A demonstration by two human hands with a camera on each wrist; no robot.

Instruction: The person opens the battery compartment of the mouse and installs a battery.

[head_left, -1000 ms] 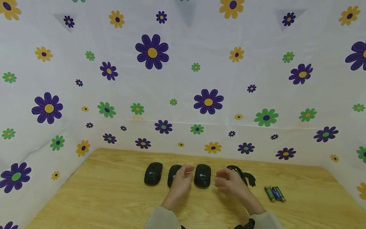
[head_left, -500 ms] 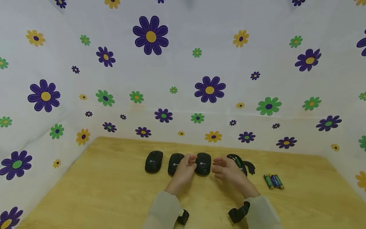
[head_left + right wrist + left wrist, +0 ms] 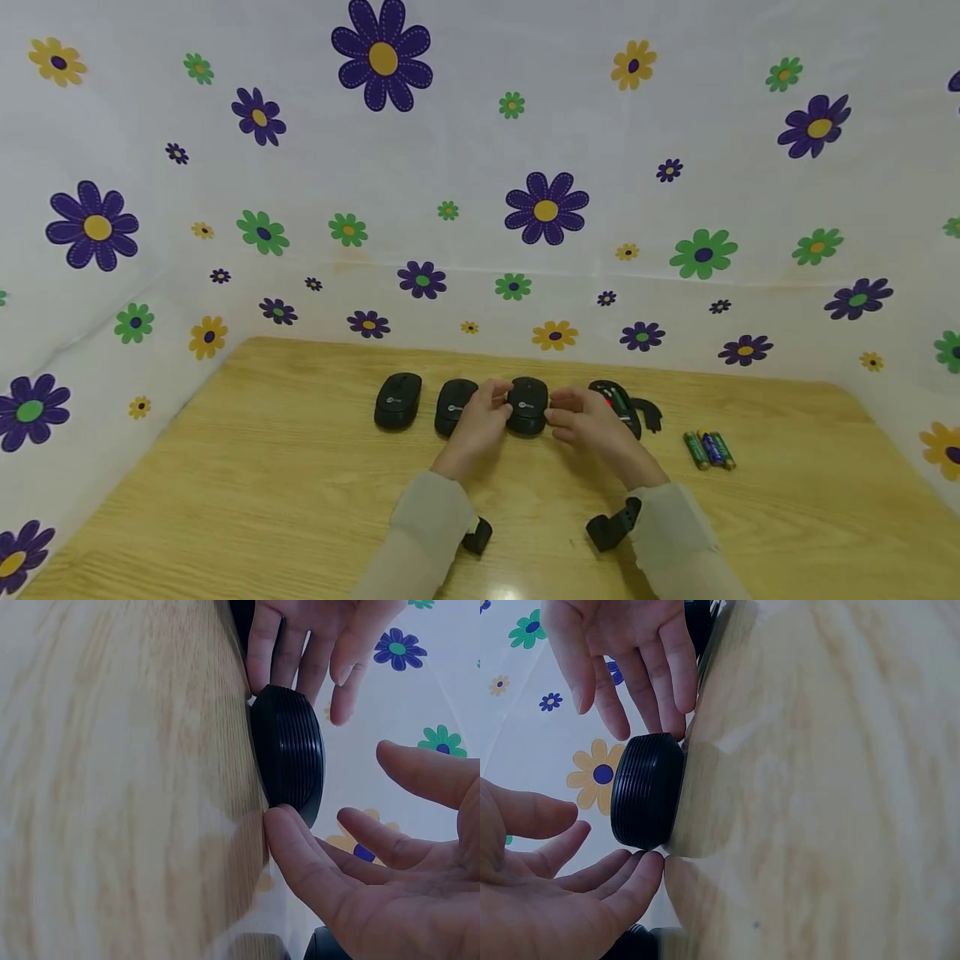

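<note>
The black mouse (image 3: 528,406) lies on the table (image 3: 262,483), between the left hand (image 3: 482,418) and the right hand (image 3: 590,421). Fingertips of each hand touch its near side; the fingers are rather straight and spread. The opened mouse (image 3: 632,423) is partly behind the right hand.

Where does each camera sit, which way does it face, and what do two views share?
Head: worn on the head, facing forward and down at the table and flowered backdrop; left hand, right hand and sleeves show.
Left wrist: on that wrist, looking past the left hand to the mouse between the hands; right hand opposite.
Right wrist: on that wrist, looking past the right hand to the same mouse; left hand opposite.
Shared by both wrist views: mouse, hands, table, backdrop.
</note>
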